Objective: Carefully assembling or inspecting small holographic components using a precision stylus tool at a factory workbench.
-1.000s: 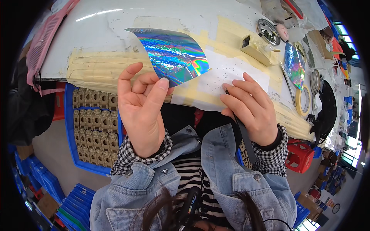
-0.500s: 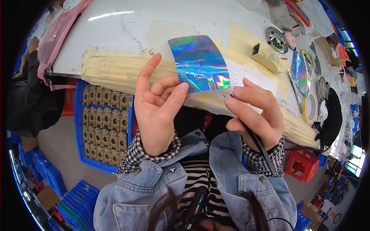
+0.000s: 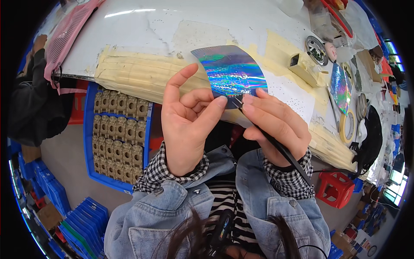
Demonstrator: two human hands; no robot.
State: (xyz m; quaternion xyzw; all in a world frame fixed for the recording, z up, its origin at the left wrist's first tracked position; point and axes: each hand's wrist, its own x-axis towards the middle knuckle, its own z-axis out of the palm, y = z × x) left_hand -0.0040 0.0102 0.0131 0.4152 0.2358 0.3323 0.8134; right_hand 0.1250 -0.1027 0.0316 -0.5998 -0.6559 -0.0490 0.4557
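Left hand (image 3: pixel 189 123) pinches a shiny blue holographic sheet (image 3: pixel 235 69) as right hand (image 3: pixel 278 125) brings a slim black tweezers-like tool (image 3: pixel 282 151) to its lower edge

In the head view, the person's left hand, palm turned upward, holds the curved, rainbow-glinting sheet by its lower left part. The thumb lies on the front face, nearby fingers fold behind it, and one finger stands raised apart. The right hand's fingers are closed around the black tool, whose body slants down toward the checked cuff (image 3: pixel 293 181). Its thin tip lies over the bottom margin of the sheet, near the left thumb; whether it touches the surface cannot be told.

The sheet is in the air in front of the near edge of the white table (image 3: pixel 164 28), which is covered with pale yellow tape (image 3: pixel 138 64). Just right of the sheet lies a white paper (image 3: pixel 297 99) scattered with tiny dark specks. Farther right are a cream-coloured rectangular box (image 3: pixel 307 71), a round metal dish (image 3: pixel 316 51) with dark bits inside, a second holographic sheet (image 3: pixel 340 88) and a yellow tape roll (image 3: pixel 345 127).

Below the table edge, to the person's left, a blue plastic crate (image 3: pixel 89 149) holds rows of tan blocks (image 3: pixel 118 129) with round openings.
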